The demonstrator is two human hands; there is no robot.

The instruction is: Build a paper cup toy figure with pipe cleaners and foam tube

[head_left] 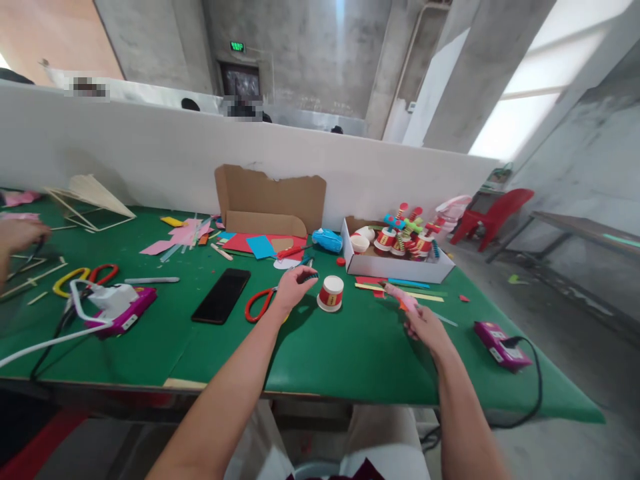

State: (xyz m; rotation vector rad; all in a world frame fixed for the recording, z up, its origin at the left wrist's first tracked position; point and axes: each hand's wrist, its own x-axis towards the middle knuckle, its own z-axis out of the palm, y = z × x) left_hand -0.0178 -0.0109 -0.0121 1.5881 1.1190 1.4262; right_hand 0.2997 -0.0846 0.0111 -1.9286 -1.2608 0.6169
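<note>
Glue gun point(401, 298), nozzle point(384, 285) pointing forward-left, long axis diagonal, right grip point(423, 325) clasping it, left grip point(296, 287) unclear

1 cup point(331, 294) obstructs beside left hand point(295, 288).

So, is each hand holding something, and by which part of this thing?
The right hand holds a pink tool by its near end, its tip pointing away. Whether the left hand pinches something small cannot be told.

White trousers point(387, 433), bare forearms.
</note>
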